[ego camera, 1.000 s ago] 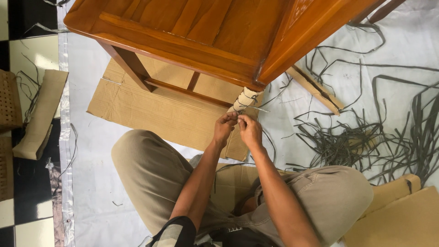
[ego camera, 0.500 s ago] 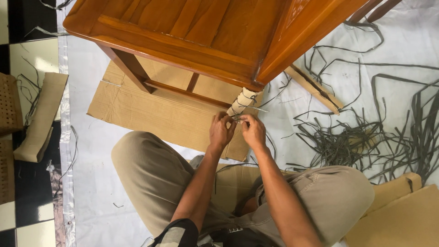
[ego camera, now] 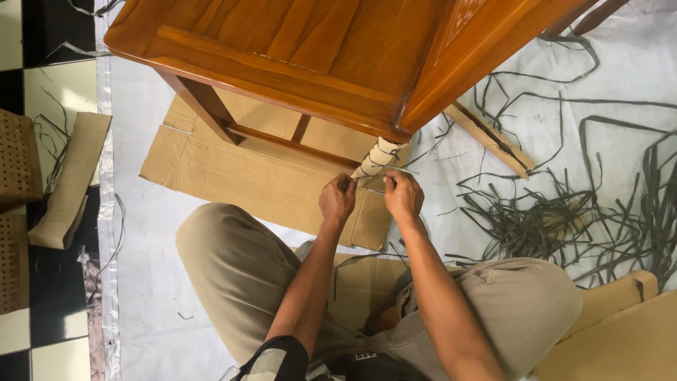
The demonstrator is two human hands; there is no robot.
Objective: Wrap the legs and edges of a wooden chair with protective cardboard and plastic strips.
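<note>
Pinching a thin strip [ego camera: 371,177] between them, both hands' fingers [ego camera: 348,185] sit beside the wrapped leg [ego camera: 376,156].

A white sheet [ego camera: 620,63] covers most of the floor, with black-and-white checkered tiles [ego camera: 28,346] along the left edge. Flat cardboard [ego camera: 247,176] lies at centre, more at lower right. Dark strips [ego camera: 550,219] are scattered on the right under even light

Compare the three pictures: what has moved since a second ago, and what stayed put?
The left hand and right hand drew apart, pulling a thin strip taut; both keep their grip on it. The wrapped chair leg, cardboard and loose strips stayed put.
</note>
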